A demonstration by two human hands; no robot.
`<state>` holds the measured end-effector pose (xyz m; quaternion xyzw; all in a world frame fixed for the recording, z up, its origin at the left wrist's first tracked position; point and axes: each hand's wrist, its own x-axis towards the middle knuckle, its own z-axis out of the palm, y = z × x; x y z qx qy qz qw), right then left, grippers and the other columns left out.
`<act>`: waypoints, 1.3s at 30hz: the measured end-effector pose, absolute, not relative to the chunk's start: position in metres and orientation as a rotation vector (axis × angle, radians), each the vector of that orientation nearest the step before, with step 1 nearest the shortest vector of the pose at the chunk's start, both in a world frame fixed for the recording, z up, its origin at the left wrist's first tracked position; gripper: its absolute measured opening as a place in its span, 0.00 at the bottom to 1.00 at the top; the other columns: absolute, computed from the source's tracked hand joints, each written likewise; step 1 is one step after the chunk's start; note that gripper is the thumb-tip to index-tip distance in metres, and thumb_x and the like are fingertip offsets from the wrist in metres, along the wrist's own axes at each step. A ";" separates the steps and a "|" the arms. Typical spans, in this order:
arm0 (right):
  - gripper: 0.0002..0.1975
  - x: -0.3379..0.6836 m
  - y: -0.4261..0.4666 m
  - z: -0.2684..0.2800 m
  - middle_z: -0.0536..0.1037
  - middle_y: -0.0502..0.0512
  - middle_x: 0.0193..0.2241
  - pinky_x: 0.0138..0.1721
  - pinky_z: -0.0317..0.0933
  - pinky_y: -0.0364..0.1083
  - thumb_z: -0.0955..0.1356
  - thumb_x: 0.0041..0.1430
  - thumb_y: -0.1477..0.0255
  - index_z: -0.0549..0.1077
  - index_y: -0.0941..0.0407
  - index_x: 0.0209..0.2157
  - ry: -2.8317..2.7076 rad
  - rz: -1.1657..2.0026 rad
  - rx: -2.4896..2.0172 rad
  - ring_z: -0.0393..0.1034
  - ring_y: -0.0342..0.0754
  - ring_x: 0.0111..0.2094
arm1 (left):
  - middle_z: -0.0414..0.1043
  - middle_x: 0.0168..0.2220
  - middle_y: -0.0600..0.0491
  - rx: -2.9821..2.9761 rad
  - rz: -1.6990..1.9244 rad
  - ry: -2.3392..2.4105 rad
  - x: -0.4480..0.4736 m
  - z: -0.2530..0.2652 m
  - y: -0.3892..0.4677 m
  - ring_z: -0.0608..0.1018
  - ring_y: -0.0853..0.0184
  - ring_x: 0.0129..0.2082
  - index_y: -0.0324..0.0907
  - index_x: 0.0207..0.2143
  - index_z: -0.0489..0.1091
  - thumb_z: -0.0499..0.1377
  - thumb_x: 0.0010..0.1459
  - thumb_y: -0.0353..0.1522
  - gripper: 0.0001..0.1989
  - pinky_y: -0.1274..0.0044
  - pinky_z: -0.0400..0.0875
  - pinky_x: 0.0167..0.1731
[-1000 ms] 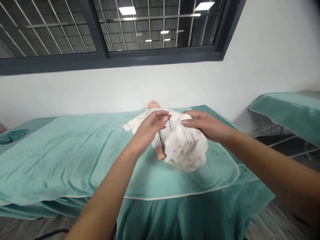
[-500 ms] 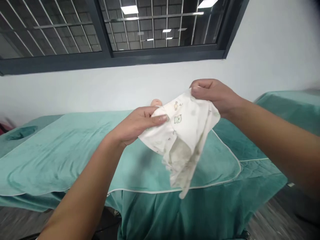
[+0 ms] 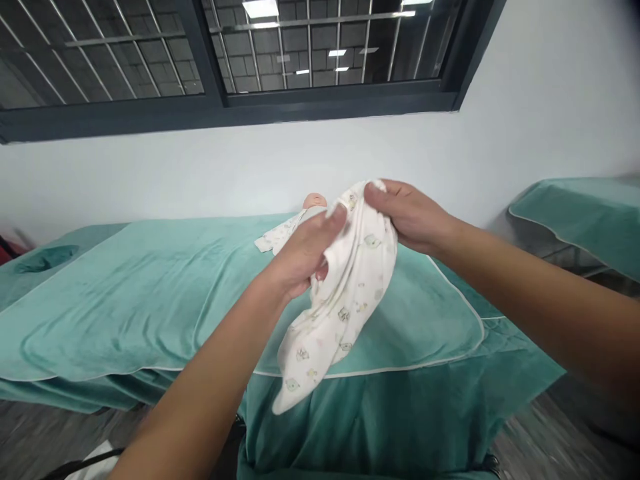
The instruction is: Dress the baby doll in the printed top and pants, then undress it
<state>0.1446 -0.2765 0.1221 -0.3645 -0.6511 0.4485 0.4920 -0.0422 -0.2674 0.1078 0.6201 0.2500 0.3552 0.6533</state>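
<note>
While one white printed garment (image 3: 363,267) is held up above the near side of a green-covered bed (image 3: 150,280), one doll (image 3: 315,199) is seen lying behind it, largely hidden, with one pale sleeve (image 3: 274,240) spread to the side. Two hands are counted, set apart with fabric between them. By the right hand (image 3: 407,212), the garment's upper edge is pinched, the thumb pressed in front and the fingers bent behind. The left hand (image 3: 307,250) is kept half open against the garment's other side, its thumb parted from one visible fingertip; how firmly the fabric is gripped there cannot be told. One barred window (image 3: 340,103) and one second green-covered surface (image 3: 580,217) are also shown.
</note>
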 end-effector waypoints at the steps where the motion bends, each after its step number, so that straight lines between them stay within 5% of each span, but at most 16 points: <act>1: 0.24 0.144 -0.275 0.122 0.76 0.51 0.25 0.30 0.67 0.45 0.70 0.53 0.45 0.74 0.54 0.32 -1.524 1.058 -0.872 0.73 0.48 0.30 | 0.64 0.20 0.57 1.460 0.705 0.567 -0.042 0.105 -0.268 0.66 0.74 0.17 0.41 0.31 0.69 0.67 0.49 0.50 0.23 0.78 0.60 0.21; 4: 0.26 0.145 -0.273 0.120 0.75 0.52 0.24 0.30 0.68 0.47 0.67 0.54 0.42 0.73 0.52 0.32 -1.456 1.076 -0.882 0.74 0.50 0.32 | 0.65 0.20 0.57 1.514 0.631 0.581 -0.043 0.098 -0.268 0.65 0.75 0.17 0.39 0.29 0.70 0.69 0.48 0.44 0.18 0.78 0.59 0.21; 8: 0.26 0.150 -0.274 0.107 0.78 0.55 0.28 0.31 0.69 0.47 0.67 0.55 0.43 0.75 0.53 0.35 -1.525 1.277 -0.917 0.75 0.52 0.34 | 0.75 0.31 0.53 1.310 0.948 0.552 -0.042 0.088 -0.260 0.76 0.66 0.32 0.40 0.39 0.72 0.66 0.52 0.39 0.15 0.77 0.67 0.33; 13: 0.23 0.153 -0.274 0.090 0.81 0.55 0.36 0.33 0.69 0.44 0.76 0.49 0.55 0.77 0.56 0.42 -1.821 1.579 -0.956 0.76 0.49 0.36 | 0.76 0.34 0.53 1.230 0.975 0.594 -0.038 0.080 -0.255 0.78 0.63 0.36 0.40 0.40 0.72 0.64 0.53 0.39 0.15 0.76 0.68 0.35; 17: 0.12 0.149 -0.269 0.084 0.81 0.53 0.36 0.38 0.69 0.46 0.74 0.53 0.64 0.79 0.53 0.39 -1.627 1.427 -1.040 0.76 0.50 0.38 | 0.78 0.38 0.48 1.234 0.896 0.608 -0.039 0.075 -0.258 0.79 0.60 0.39 0.39 0.45 0.73 0.63 0.56 0.43 0.20 0.72 0.71 0.38; 22: 0.07 0.147 -0.252 0.076 0.81 0.52 0.35 0.40 0.70 0.49 0.71 0.55 0.63 0.78 0.49 0.36 -1.320 1.237 -0.989 0.75 0.54 0.41 | 0.79 0.43 0.46 1.362 0.641 0.582 -0.046 0.071 -0.257 0.79 0.55 0.45 0.40 0.46 0.74 0.68 0.51 0.44 0.24 0.66 0.71 0.47; 29: 0.19 0.148 -0.256 0.062 0.82 0.56 0.39 0.44 0.71 0.50 0.71 0.56 0.54 0.77 0.52 0.42 -1.339 1.446 -0.951 0.77 0.54 0.43 | 0.79 0.43 0.43 1.102 0.786 0.496 -0.043 0.058 -0.238 0.81 0.56 0.43 0.38 0.48 0.73 0.69 0.51 0.37 0.23 0.65 0.72 0.48; 33: 0.22 0.144 -0.263 0.058 0.82 0.58 0.41 0.47 0.71 0.51 0.76 0.52 0.60 0.77 0.56 0.46 -1.499 1.648 -0.906 0.77 0.53 0.42 | 0.80 0.40 0.44 1.044 0.825 0.519 -0.037 0.052 -0.233 0.81 0.56 0.40 0.36 0.48 0.74 0.68 0.51 0.36 0.22 0.66 0.74 0.45; 39: 0.13 0.157 -0.245 0.053 0.83 0.56 0.38 0.47 0.70 0.52 0.71 0.54 0.66 0.78 0.54 0.42 -1.147 1.405 -0.899 0.75 0.57 0.46 | 0.80 0.40 0.42 1.146 0.613 0.489 -0.042 0.047 -0.229 0.81 0.57 0.40 0.35 0.46 0.75 0.70 0.48 0.41 0.26 0.70 0.75 0.42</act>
